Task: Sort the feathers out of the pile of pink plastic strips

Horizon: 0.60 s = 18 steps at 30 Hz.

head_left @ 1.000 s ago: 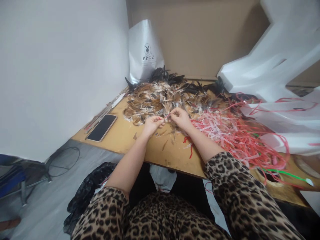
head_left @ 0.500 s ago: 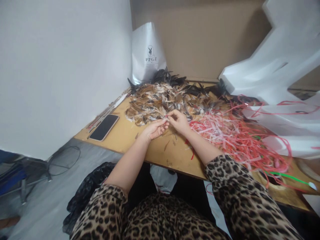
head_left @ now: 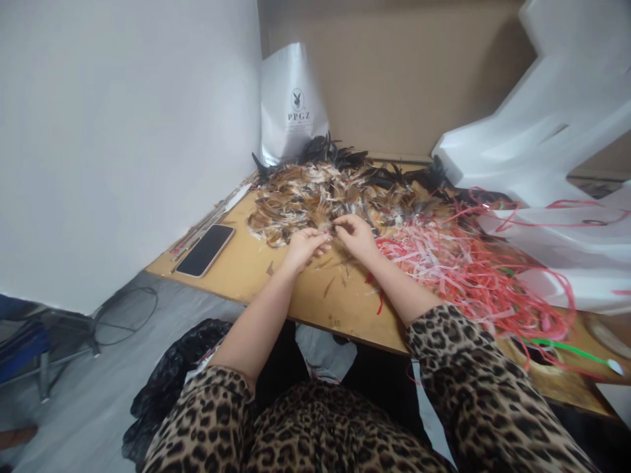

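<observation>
Red bit [head_left: 326, 232] pinched in left hand [head_left: 302, 248]; right hand [head_left: 358, 238] beside, fingers curled (hold unclear).

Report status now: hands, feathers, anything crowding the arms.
Left hand pinching small red piece. Right hand close by, hold unclear. Feathers piled just beyond both. Pink-red strands heaped beside right forearm.

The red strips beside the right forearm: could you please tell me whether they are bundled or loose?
Loose: the red strips lie in a tangled heap on the table.
</observation>
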### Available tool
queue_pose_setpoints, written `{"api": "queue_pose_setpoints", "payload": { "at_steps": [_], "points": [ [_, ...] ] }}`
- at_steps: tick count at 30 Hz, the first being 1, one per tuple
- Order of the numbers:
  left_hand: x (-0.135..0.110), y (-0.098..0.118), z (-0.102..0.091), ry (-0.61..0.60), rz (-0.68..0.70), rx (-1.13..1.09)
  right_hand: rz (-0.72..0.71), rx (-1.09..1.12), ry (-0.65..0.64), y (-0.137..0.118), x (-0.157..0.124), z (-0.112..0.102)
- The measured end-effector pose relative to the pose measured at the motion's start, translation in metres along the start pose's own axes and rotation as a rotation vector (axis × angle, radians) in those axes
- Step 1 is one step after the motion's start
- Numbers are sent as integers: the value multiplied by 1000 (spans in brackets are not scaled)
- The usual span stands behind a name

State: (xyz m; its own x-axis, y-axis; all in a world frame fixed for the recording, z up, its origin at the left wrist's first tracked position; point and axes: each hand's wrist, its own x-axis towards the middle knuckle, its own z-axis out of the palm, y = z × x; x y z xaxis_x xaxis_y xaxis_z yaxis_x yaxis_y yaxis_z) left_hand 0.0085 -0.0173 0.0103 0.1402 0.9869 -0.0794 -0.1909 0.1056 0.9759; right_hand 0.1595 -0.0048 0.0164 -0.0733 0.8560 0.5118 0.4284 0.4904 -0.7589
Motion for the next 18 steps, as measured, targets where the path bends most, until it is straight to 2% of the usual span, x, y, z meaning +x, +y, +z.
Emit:
{"api": "queue_pose_setpoints", "payload": {
  "at_steps": [3, 5, 9, 18],
  "points": [
    [-1, -2, 4, 60, 73, 125, 236, 170, -78, -5, 4, -5],
    [0, -5, 5, 56, 102, 151, 309, 235, -142, -9, 5, -7],
    [4, -12, 4, 37, 137, 156, 323, 240, -207, -14, 4, -7],
    [4, -7, 1, -1, 131, 96, 272, 247, -198, -9, 4, -6]
  ]
}}
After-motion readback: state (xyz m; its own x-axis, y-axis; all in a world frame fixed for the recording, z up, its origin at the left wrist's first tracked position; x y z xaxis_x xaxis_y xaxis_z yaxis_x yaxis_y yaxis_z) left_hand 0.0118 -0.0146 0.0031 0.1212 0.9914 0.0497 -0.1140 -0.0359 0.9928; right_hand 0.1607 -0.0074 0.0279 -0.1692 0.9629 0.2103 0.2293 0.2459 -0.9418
